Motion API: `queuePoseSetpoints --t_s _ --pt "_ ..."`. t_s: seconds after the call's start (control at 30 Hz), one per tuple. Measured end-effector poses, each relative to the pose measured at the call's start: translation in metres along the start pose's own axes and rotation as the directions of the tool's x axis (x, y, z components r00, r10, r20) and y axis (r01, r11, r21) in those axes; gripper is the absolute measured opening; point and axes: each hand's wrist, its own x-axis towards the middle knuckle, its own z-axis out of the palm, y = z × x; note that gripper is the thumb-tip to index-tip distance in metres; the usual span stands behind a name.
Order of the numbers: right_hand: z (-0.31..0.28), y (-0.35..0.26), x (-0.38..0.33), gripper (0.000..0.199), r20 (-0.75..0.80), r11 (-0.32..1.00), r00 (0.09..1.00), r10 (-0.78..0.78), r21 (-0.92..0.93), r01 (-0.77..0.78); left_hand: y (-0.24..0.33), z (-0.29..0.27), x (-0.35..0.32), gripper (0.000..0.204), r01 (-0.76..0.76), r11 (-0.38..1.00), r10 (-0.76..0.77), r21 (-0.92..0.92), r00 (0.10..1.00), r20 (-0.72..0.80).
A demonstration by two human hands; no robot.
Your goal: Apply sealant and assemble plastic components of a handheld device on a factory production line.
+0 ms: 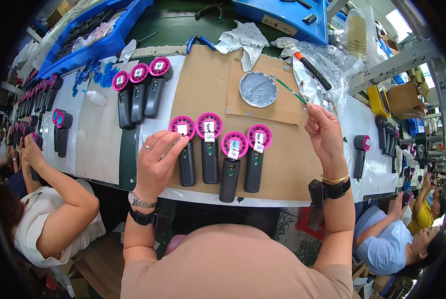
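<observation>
My left hand (157,158) is closed, its fingertips pinched at a small white square piece (182,129) over the pink head of the leftmost handheld fan (186,164). Beside it lie three more dark-handled fans: one (210,162), another (229,179) and the rightmost (253,172). White pieces with grey smears sit on their pink heads. Between thumb and fingers, my right hand (325,127) grips a thin green stick (291,90). Its tip is close to the right rim of a round dish of grey paste (258,89), which stands on a cardboard piece (237,107).
Three finished-looking fans (139,94) lie to the left, near a white squeeze bottle (96,97). Blue-handled pliers (199,42), a white cloth (243,40) and an orange-and-black tool (312,71) lie at the back. Co-workers sit on both sides; one arm (66,184) is at left.
</observation>
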Motion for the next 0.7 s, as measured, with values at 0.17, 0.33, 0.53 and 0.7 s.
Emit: queuePoseSetpoints --t_s 0.17,0.33,0.53,0.7 --pt "0.020 -0.012 -0.012 0.017 0.096 0.997 0.995 0.009 0.073 -0.016 0.001 -0.004 0.001 0.042 -0.014 1.000 0.014 0.025 1.000 -0.003" --pt "0.055 -0.021 -0.040 0.018 0.202 0.999 0.979 0.005 0.037 -0.013 -0.002 0.001 0.000 0.038 -0.012 1.000 0.011 -0.023 0.999 -0.051" --pt "0.093 -0.010 -0.066 0.015 0.286 0.983 0.956 -0.059 -0.150 0.105 0.000 0.000 -0.003 0.035 -0.025 0.999 0.027 0.020 0.996 -0.090" --pt "0.121 0.006 -0.081 0.016 0.449 0.725 0.852 -0.268 -0.489 0.485 -0.002 -0.001 -0.011 0.033 -0.031 0.999 0.035 0.041 0.993 -0.116"
